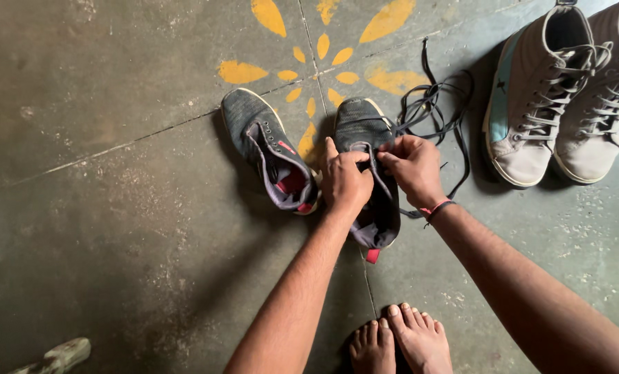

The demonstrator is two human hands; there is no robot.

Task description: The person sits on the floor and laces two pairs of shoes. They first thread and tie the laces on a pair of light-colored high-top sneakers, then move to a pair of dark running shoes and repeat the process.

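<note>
- The dark shoe (367, 173) lies at frame centre, toe toward the top, on the floor (115, 208). It is held at its throat by both hands.
- Left hand (344, 181): fingers curled closed on the shoe's upper edge near the eyelets.
- Right hand (412, 166): fingertips pinched closed at the eyelet row, where the black lace (434, 111) meets the shoe.
- Progress, as judged: most of the lace is lying loose in a tangle at the upper right of the shoe; no lacing is seen across the throat, so threading appears barely begun.
- The second dark shoe (271, 152), left of centre, shows no lace; red lining is visible.
- Materials: knit-like dark uppers, pale sole rims; concrete floor, rough, with yellow painted petals (268, 17).
- Two grey high-tops (566, 90), laced, stand at upper right.
- Bare feet (401, 343) are seen at the bottom edge.
</note>
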